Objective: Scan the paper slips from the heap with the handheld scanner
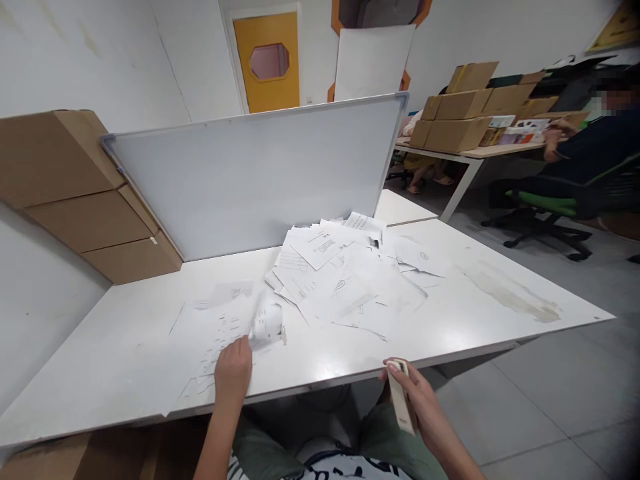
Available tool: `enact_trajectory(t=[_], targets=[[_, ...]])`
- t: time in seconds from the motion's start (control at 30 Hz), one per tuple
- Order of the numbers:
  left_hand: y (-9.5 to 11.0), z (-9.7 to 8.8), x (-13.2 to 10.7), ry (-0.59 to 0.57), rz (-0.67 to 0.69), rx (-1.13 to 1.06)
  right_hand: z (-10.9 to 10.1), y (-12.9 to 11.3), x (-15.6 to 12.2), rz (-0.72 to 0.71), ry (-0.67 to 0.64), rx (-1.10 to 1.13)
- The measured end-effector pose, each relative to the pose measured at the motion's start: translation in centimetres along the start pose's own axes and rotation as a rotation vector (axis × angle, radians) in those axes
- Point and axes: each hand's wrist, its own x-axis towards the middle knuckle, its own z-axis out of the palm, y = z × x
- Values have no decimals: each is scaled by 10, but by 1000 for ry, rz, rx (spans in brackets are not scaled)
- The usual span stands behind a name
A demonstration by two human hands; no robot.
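Right hand (417, 407) grip closed on beige stapler (403, 400); left hand (233, 373) grip unclear on papers (345, 293).

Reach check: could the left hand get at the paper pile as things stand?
Probably yes. The left hand is on loose sheets at the table's near side, and only flat paper lies between it and the pile. Its far sheets by the whiteboard may take a lean.
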Motion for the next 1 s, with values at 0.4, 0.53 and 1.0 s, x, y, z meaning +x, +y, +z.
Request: enact_trajectory(t=[0.4, 0.53, 1.0], targets=[[54, -24, -39, 41, 301, -452, 8, -12, 11, 85, -410, 78], [4, -3, -66, -101, -93, -302, -1, -9, 6, 168, -559, 55], [-63, 18, -83, -416, -234, -267, -19, -6, 16, 7, -19, 280]])
